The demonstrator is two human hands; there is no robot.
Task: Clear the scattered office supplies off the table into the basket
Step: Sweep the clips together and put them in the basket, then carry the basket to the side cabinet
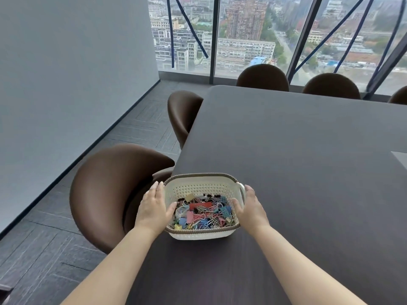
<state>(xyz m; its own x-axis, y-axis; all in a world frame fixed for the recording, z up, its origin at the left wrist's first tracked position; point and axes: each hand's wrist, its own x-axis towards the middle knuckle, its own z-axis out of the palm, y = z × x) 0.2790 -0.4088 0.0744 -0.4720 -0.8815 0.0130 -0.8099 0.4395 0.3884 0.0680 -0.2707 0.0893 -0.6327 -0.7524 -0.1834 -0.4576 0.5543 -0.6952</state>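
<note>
A cream perforated basket (199,187) with a brown woven rim stands near the left front corner of the dark table (297,161). It holds a heap of colourful binder clips and paper clips (204,213). My left hand (154,205) holds the basket's left wall, fingers outside and thumb over the rim. On the opposite wall, beside a small handle, my right hand (251,208) grips the same way, its thumb inside the rim. No loose supplies show on the tabletop.
A brown chair (105,194) stands close to the basket at the table's left edge, with another (182,113) farther along. More chairs (263,77) line the far side by the windows. A pale flat sheet (399,157) lies at the right frame edge.
</note>
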